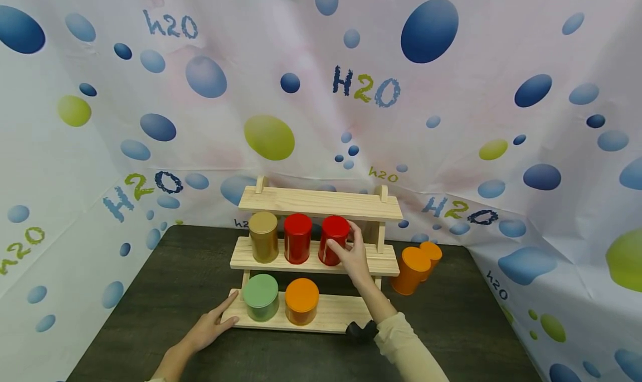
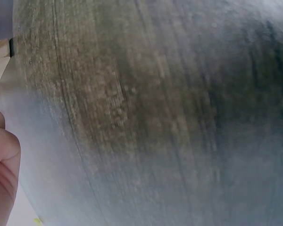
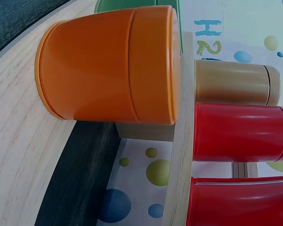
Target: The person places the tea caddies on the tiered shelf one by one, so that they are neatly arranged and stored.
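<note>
My right hand [image 1: 355, 256] grips the right-hand red canister [image 1: 332, 240] on the middle shelf, thumb at its front and fingers round its right side. The same canister [image 3: 240, 202] is cut off at the bottom of the right wrist view. Left of it stand another red canister [image 1: 297, 240] and a gold canister [image 1: 263, 240]. My left hand [image 1: 208, 327] holds the left end of the wooden rack's bottom shelf [image 1: 341, 312]; its curled fingers [image 2: 4, 146] show at the left wrist view's edge. On that shelf sit a green canister [image 1: 261, 298] and a shorter orange canister [image 1: 301, 302].
Two more orange canisters [image 1: 408, 273] stand on the dark table [image 1: 150, 293] right of the rack. The rack's top shelf [image 1: 321, 202] bears nothing. A black object [image 1: 361, 333] overlaps the bottom shelf's front edge near my right forearm. A patterned curtain [image 1: 311, 109] hangs behind.
</note>
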The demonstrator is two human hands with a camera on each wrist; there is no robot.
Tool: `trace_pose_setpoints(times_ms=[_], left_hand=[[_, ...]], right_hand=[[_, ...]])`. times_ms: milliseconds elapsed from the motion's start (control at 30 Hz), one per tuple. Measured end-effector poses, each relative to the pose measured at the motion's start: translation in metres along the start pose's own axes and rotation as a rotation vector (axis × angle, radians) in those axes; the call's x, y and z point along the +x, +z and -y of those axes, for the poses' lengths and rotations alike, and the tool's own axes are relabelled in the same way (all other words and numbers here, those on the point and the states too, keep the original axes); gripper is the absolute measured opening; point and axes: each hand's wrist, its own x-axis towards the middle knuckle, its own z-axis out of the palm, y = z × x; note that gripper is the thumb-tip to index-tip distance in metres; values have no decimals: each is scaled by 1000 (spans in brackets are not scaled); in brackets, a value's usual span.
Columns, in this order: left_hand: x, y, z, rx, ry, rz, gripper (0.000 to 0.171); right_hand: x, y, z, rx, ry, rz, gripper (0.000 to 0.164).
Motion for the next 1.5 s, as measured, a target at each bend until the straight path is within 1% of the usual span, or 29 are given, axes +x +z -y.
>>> trace_pose_setpoints(times_ms=[67,233,300,467,567,667,833,967,1067,1233,1500], left_hand=[[-1,-1,0,-6,6,9,70],[-6,1,3,-27,22,70,71],[-7,1,5,-33,30,82,71],[-7,1,4,-49,34,70,69],[-6,1,3,-50,26,76,70],[-6,0,2,-49,32,80,71],[-7,1,2,-68,31,66,72],[-6,2,4,-65,27,91,74],[-6,1,4,-61,40,109,75],[-7,0,3,-58,73,82,73],[-4,-2,0,-57,50,64,73]], right_hand=[[-1,-1,0,-1,2,0,58],[-7,-6,-6,11,31,10,59],[-9,-9,-9,24,42,13,59],[-10,-21,-12,18,47,-11,57],[-9,-30,-17,1,48,-42,54],[-7,-40,-29,-17,49,-75,52],[-7,-55,-48,-65,12,-126,50],[-11,-68,-58,-77,-10,-172,49],[-14,-78,-63,-85,-12,-211,48],[-18,-98,-66,-150,18,-276,46],[-22,-133,-73,-246,28,-413,46]])
